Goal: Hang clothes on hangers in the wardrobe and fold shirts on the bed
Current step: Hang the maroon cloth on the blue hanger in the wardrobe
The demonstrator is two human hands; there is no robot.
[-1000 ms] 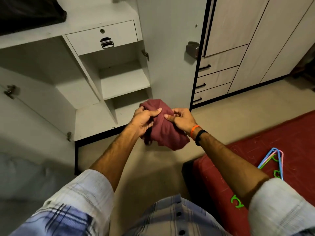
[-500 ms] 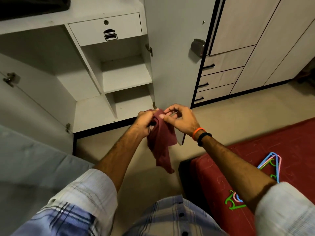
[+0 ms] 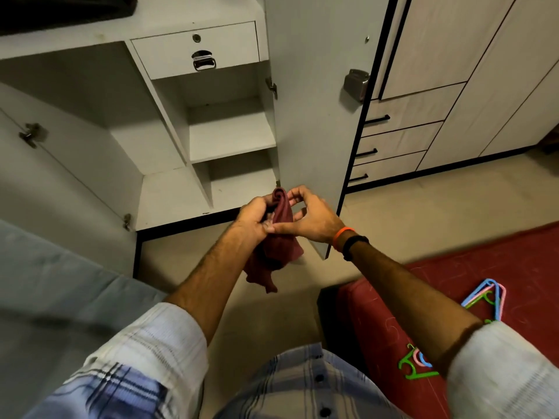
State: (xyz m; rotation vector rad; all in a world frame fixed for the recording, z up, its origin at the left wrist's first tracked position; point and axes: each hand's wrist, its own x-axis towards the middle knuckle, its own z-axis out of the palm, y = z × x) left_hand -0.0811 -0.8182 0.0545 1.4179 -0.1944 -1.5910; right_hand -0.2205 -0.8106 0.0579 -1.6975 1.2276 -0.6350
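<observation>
1. An open pale grey laminate cupboard (image 3: 157,140) stands straight ahead, its inside split by an upright panel, with two short shelves (image 3: 231,137) on the right half
2. Above those shelves sits a small grey drawer with a keyhole and a chrome pull handle (image 3: 203,60)
3. The cupboard's grey door (image 3: 311,110) stands swung out, a steel latch plate (image 3: 356,83) on its face
4. Beyond it runs a light wood-grain built-in unit (image 3: 453,55) trimmed in black, with three drawers bearing slim black bar handles (image 3: 376,118)
5. The floor (image 3: 423,213) is plain beige, dimly lit
6. A grey-blue padded surface (image 3: 54,282) lies at lower left
</observation>
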